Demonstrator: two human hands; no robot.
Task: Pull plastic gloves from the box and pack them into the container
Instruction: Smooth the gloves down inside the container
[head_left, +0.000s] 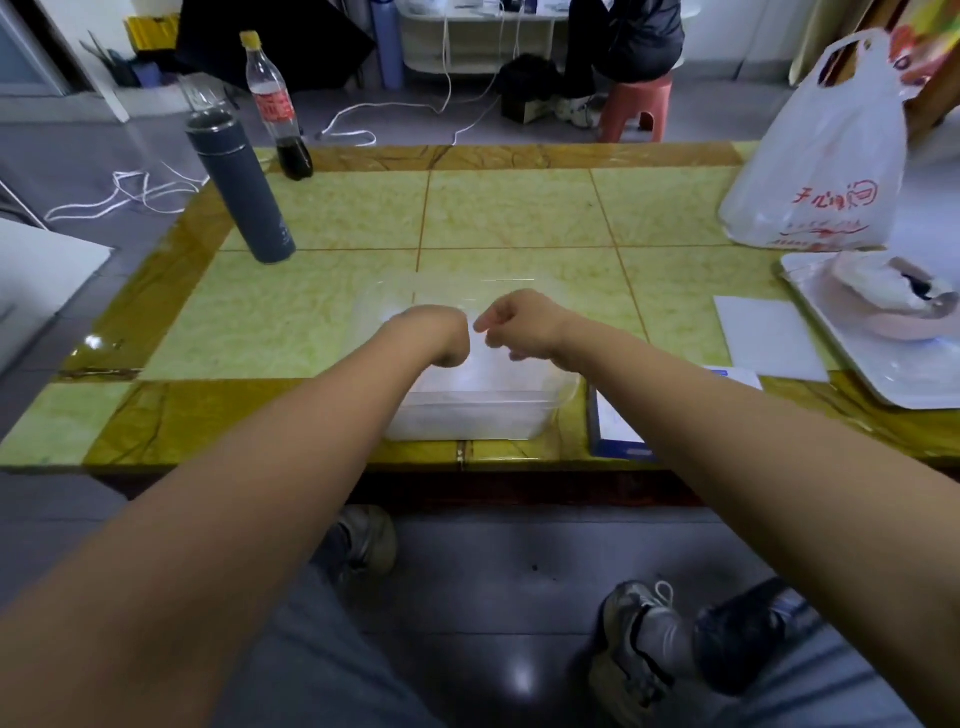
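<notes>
Clear container sits at the near edge of the table, long axis left-right, straight below your left hand and right hand. Box is just right of it, under your right forearm. Both hands are curled and almost touching; can't tell if they pinch a glove.

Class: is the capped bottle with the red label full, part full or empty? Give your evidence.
Mostly empty. The bottle holds dark liquid only near its base; above that it is clear.

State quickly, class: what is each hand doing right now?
Left hand: fingers curled above the container; contents cannot be told.
Right hand: fingers curled; contents cannot be told.
</notes>
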